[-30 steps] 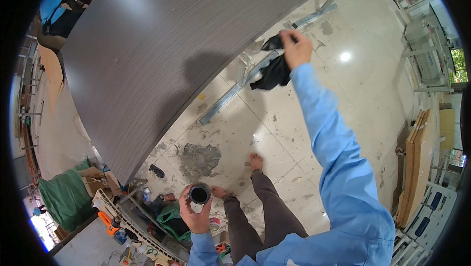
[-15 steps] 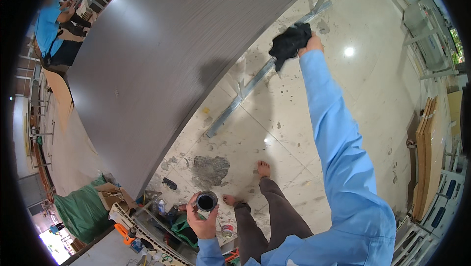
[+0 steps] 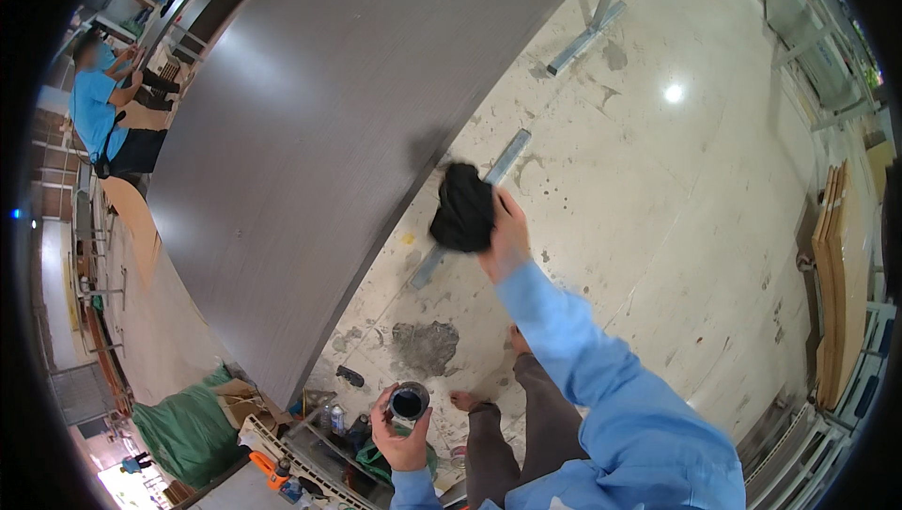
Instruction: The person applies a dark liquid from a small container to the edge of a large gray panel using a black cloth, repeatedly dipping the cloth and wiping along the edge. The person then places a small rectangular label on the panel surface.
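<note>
In my right hand [image 3: 508, 235] I grip a bunched black cloth [image 3: 462, 209], held close to the long edge of a large grey-brown panel [image 3: 310, 125] with fine grain lines. The panel stretches from the upper middle down to the lower left. My left hand [image 3: 401, 437] is wrapped around a small round can [image 3: 410, 403] with dark contents, near the panel's lower corner. The can is upright, its open top facing me. Whether the cloth touches the panel edge, I cannot tell.
Metal stand legs [image 3: 587, 38] rest on the stained tiled floor beside the panel. A green bag [image 3: 183, 425], a cardboard box [image 3: 246, 408] and an orange tool [image 3: 270, 469] lie at lower left. Flat boards [image 3: 829, 284] lean at right. A person in blue [image 3: 99, 106] stands at far left.
My right hand has swept the black cloth down and left along the panel edge, toward me. My left hand still holds the can; the whole view has shifted slightly.
</note>
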{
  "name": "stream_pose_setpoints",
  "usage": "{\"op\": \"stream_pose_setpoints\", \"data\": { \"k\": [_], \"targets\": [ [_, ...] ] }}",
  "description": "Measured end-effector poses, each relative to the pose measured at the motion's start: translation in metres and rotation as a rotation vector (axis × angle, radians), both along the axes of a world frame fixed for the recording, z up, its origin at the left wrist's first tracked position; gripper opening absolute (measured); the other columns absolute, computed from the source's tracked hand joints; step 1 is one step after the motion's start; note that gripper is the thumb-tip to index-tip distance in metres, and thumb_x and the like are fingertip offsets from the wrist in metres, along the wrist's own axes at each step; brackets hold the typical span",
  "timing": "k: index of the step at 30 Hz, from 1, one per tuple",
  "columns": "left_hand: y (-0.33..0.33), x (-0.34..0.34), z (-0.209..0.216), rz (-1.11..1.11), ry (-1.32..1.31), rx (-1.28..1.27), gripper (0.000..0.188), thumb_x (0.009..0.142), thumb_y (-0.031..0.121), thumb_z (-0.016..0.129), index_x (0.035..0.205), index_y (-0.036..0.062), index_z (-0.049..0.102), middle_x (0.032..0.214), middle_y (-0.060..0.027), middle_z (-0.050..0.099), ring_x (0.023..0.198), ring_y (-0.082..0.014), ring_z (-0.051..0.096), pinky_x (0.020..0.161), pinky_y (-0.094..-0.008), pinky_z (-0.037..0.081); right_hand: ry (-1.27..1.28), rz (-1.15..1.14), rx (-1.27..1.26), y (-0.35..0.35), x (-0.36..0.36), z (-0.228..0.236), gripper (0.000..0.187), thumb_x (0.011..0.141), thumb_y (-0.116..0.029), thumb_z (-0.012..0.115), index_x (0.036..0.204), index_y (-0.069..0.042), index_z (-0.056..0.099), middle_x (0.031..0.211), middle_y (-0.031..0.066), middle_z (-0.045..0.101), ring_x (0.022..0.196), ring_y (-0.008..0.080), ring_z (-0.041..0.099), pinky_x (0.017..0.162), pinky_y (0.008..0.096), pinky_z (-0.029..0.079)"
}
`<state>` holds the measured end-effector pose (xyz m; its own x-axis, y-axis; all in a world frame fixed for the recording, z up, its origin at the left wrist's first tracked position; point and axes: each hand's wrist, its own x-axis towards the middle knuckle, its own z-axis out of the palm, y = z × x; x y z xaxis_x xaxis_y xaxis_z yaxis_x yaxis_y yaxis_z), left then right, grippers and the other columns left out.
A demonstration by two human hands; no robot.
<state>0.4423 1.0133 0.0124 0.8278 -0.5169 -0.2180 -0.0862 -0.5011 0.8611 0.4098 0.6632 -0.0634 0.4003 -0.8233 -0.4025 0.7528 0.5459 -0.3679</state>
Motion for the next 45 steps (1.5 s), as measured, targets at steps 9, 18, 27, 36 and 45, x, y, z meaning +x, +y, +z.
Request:
{"op": "stream_pose_setpoints", "data": {
  "k": [9, 18, 27, 36, 45],
  "targets": [
    [0.026, 0.006, 0.053, 0.016, -0.115, -0.030, 0.067, 0.070, 0.006, 0.091, 0.132, 0.0038, 0.063, 0.133, -0.0115, 0.067, 0.122, -0.0233, 0.065, 0.105, -0.0378, 0.050, 1.130, 0.166, 0.035, 0.078, -0.259, -0.182, 0.013, 0.098, -0.013, 0.069, 0.096, 0.000, 0.072, 0.091, 0.0088, 0.073, 0.079, 0.0178, 0.066, 0.074, 0.0350, 0.059],
    [0.162, -0.014, 0.067, 0.351, -0.054, -0.097, 0.067, 0.073, 0.006, 0.089, 0.134, 0.0049, 0.061, 0.133, -0.0108, 0.066, 0.121, -0.0243, 0.064, 0.102, -0.0386, 0.051, 1.931, 1.638, -0.464, 0.114, -0.358, -0.204, 0.033, 0.088, -0.036, 0.070, 0.099, -0.007, 0.080, 0.098, 0.0165, 0.078, 0.095, 0.0303, 0.075, 0.089, 0.0423, 0.058],
    [0.292, -0.022, 0.039, 0.566, -0.070, -0.232, 0.062, 0.079, 0.001, 0.083, 0.135, -0.0005, 0.056, 0.128, -0.0145, 0.061, 0.117, -0.0253, 0.061, 0.104, -0.0383, 0.049, 1.525, 1.087, -1.025, 0.196, -0.118, -0.124, 0.036, 0.082, -0.044, 0.079, 0.096, -0.012, 0.079, 0.095, 0.0169, 0.076, 0.093, 0.0359, 0.073, 0.086, 0.0425, 0.057],
    [0.345, 0.034, 0.071, 0.609, -0.112, -0.174, 0.061, 0.082, 0.001, 0.081, 0.137, 0.0054, 0.056, 0.131, -0.0144, 0.062, 0.119, -0.0268, 0.061, 0.101, -0.0404, 0.053, 1.540, 0.899, -0.802, 0.247, -0.073, -0.079, 0.028, 0.083, -0.035, 0.079, 0.096, -0.011, 0.080, 0.091, 0.0138, 0.077, 0.090, 0.0262, 0.074, 0.086, 0.0381, 0.056],
    [0.305, 0.089, 0.069, 0.590, -0.216, -0.075, 0.059, 0.088, 0.005, 0.078, 0.142, 0.0060, 0.052, 0.133, -0.0147, 0.061, 0.121, -0.0292, 0.062, 0.102, -0.0447, 0.052, 1.504, 0.239, -0.563, 0.079, -0.163, -0.078, 0.015, 0.080, -0.021, 0.083, 0.089, -0.010, 0.081, 0.081, 0.0074, 0.078, 0.078, 0.0157, 0.071, 0.079, 0.0351, 0.057]
  ]
}}
